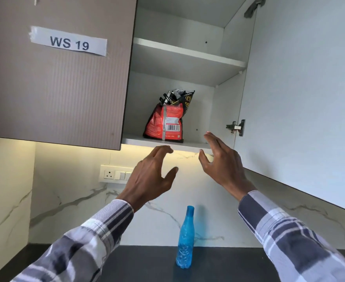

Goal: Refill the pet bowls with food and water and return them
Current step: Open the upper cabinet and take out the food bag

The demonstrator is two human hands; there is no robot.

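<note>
Looking up from the head view, an upper cabinet stands with its right door (pixel 302 94) swung wide and its left door (pixel 55 78) closed, a paper label (pixel 68 42) reading "WS 19" taped to that closed door. On the bottom shelf (pixel 135 141) of the cabinet sits a red and black pet food bag (pixel 166 119), upright, its top crumpled over and its barcode side facing out; the shelf above (pixel 188 51) holds nothing that shows. Both hands are raised toward the bag from below, each in a plaid sleeve. The left hand (pixel 150 178) is just under the front edge of the bottom shelf, fingers loosely curved and spread, thumb out to the side, holding nothing. The right hand (pixel 221 161) is a little higher, near the shelf's right end, fingers straight and apart, also holding nothing. Neither hand touches the bag. Below, a blue plastic water bottle (pixel 185 239) stands upright on the dark bench (pixel 218 263), against a white marbled wall with a socket and switch panel (pixel 115 174) lit from under the cabinet.
</note>
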